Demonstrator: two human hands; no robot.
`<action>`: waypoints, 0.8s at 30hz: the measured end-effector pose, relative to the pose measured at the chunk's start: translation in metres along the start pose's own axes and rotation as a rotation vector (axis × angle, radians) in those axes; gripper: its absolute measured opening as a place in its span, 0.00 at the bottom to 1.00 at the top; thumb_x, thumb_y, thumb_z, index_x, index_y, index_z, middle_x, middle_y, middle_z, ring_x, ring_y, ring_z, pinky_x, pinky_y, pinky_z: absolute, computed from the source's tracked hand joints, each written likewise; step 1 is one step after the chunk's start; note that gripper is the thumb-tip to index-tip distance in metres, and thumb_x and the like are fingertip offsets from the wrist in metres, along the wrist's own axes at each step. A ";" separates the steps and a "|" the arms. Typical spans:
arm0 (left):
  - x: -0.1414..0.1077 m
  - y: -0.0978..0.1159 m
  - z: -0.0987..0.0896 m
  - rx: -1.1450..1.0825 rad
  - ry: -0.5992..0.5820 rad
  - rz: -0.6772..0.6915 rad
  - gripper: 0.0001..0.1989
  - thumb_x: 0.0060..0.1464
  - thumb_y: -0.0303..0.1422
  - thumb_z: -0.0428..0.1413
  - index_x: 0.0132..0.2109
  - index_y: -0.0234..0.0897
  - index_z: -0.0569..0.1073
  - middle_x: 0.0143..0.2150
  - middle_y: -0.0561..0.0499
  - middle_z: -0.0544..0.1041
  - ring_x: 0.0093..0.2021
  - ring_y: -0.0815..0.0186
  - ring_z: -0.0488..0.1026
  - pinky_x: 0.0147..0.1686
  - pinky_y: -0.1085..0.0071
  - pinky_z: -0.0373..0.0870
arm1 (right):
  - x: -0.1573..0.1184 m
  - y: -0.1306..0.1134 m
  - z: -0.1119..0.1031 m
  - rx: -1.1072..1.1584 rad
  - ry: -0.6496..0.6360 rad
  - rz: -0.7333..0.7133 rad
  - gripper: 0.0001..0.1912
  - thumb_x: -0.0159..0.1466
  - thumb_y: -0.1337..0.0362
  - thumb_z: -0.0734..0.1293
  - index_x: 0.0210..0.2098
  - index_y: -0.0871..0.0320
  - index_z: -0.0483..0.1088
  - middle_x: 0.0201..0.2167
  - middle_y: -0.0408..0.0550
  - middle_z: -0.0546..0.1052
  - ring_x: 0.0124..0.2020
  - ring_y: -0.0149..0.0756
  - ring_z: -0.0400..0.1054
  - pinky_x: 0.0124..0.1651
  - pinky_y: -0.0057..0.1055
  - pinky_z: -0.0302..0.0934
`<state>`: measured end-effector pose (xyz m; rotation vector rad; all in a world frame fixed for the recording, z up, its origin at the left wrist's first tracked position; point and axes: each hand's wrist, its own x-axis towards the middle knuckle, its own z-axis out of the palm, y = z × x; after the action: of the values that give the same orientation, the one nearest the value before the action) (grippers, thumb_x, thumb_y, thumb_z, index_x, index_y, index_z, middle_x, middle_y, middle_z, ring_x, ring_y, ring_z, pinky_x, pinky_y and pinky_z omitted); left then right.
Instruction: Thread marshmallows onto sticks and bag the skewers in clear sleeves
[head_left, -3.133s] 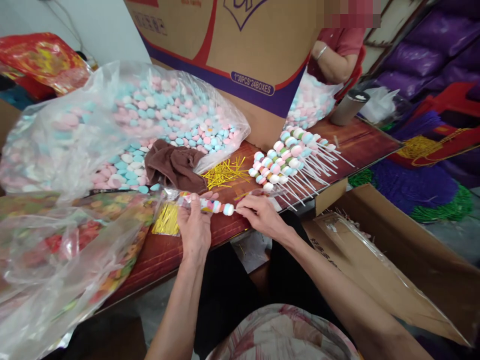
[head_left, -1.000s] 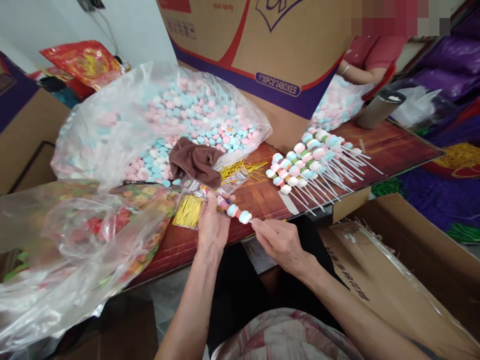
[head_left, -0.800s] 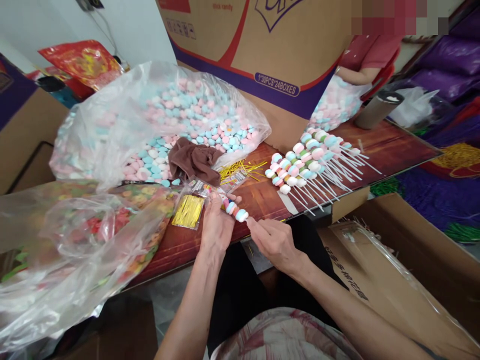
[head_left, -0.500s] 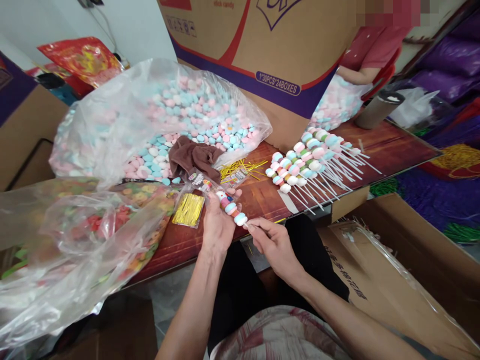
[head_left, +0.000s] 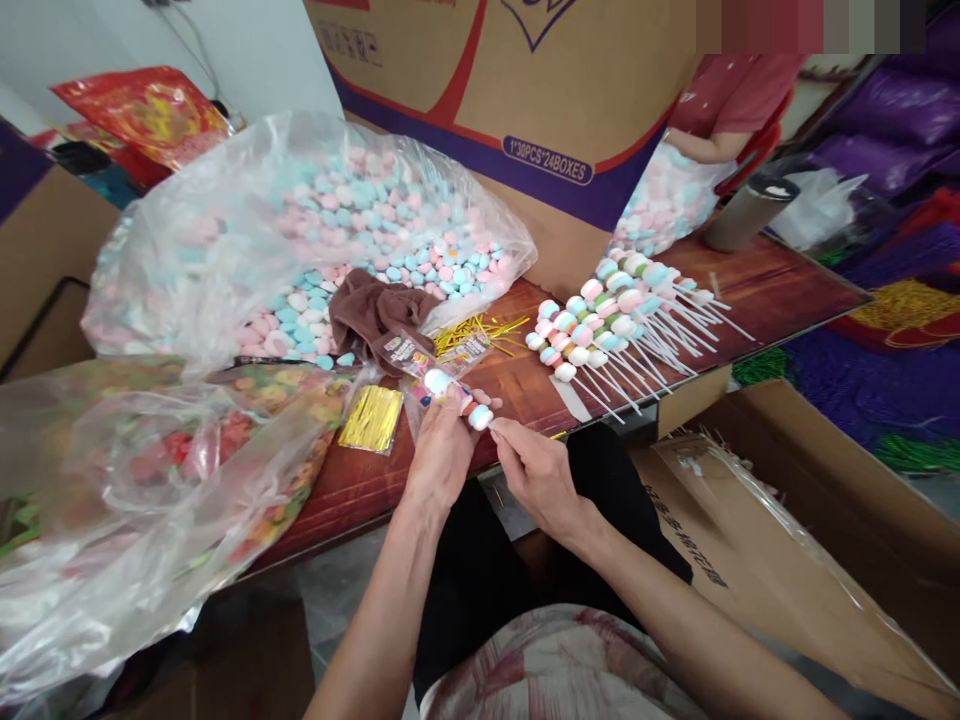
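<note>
Clear, crinkled plastic makes up the big bag (head_left: 187,230) on the far left, its skin loose over plump pink, blue and white marshmallows (head_left: 300,305). Nearer on the left, a limp bag (head_left: 127,490) shows red, green and orange through its folds. Soft brown cloth (head_left: 379,315) lies bunched beside the marshmallows, with thin shiny ties (head_left: 480,335) scattered to its right and a flat packet (head_left: 371,418) of gold ties nearer. On the right of the glossy red-brown table (head_left: 345,500), finished-looking skewers (head_left: 615,315) lie heaped, rounded candies packed tight, white sticks pointing to the near right.

Tall brown cardboard, the carton (head_left: 480,120), stands behind; an open box (head_left: 750,530) sits low at right. A person's red sleeve (head_left: 757,90) shows at the far right, beyond a grey tumbler (head_left: 750,215).

At the near edge, the left hand (head_left: 442,450) is partly curled, cradling a skewer (head_left: 480,415). The right hand (head_left: 540,475) is nearly closed, its fingertips pinching the skewer's right end, where the stick is mostly hidden.
</note>
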<state>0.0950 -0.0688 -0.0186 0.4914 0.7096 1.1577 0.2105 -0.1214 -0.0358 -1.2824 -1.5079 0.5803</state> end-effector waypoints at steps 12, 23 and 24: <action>0.027 0.024 -0.004 -0.061 0.107 0.007 0.16 0.53 0.44 0.63 0.37 0.34 0.75 0.37 0.48 0.80 0.41 0.62 0.79 0.41 0.70 0.74 | 0.003 -0.013 -0.023 0.445 -0.165 0.451 0.12 0.65 0.56 0.67 0.34 0.59 0.75 0.18 0.37 0.60 0.19 0.24 0.51 0.21 0.24 0.45; 0.020 0.004 0.001 -0.120 0.039 0.025 0.15 0.53 0.43 0.64 0.37 0.36 0.71 0.28 0.55 0.74 0.31 0.69 0.76 0.34 0.74 0.72 | 0.016 -0.006 -0.033 1.133 -0.326 0.995 0.08 0.55 0.64 0.74 0.31 0.63 0.73 0.12 0.28 0.52 0.13 0.18 0.34 0.15 0.20 0.33; 0.019 0.002 0.002 -0.116 0.045 0.029 0.15 0.53 0.43 0.64 0.37 0.36 0.71 0.27 0.55 0.74 0.31 0.69 0.76 0.34 0.74 0.72 | 0.015 -0.009 -0.029 1.092 -0.287 0.971 0.09 0.56 0.63 0.73 0.31 0.62 0.73 0.12 0.28 0.52 0.13 0.18 0.35 0.15 0.20 0.33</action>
<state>0.0993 -0.0498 -0.0208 0.3803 0.6716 1.2331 0.2343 -0.1178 -0.0125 -0.9438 -0.4259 1.9393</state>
